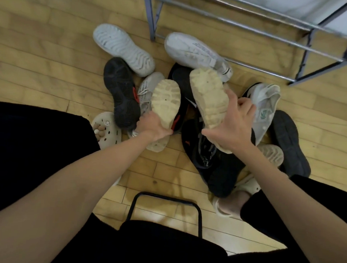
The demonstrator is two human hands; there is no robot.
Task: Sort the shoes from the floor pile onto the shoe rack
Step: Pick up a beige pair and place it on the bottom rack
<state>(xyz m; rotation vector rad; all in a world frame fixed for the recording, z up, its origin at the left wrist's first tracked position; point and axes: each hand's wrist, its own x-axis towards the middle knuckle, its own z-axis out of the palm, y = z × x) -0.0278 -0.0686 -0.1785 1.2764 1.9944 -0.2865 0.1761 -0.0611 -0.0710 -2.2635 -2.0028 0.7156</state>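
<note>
A pile of shoes lies on the wooden floor in front of me. My left hand (153, 126) grips the heel of a cream shoe (166, 102) turned sole up. My right hand (233, 122) holds a second cream shoe (209, 95), also sole up, with fingers wrapped over its side. Around them lie a black sneaker (121, 93) sole up, a white sole-up shoe (123, 48), a white sneaker (195, 53), a white mesh sneaker (265, 102), a dark grey shoe (289, 142) and a black sneaker (213, 162). The metal shoe rack (256, 28) stands beyond the pile.
My feet wear cream clogs, the left clog (107, 129) and the right clog (233, 202), close to the pile. A black stool frame (165, 200) sits between my legs. Bare wooden floor (41, 52) spreads to the left.
</note>
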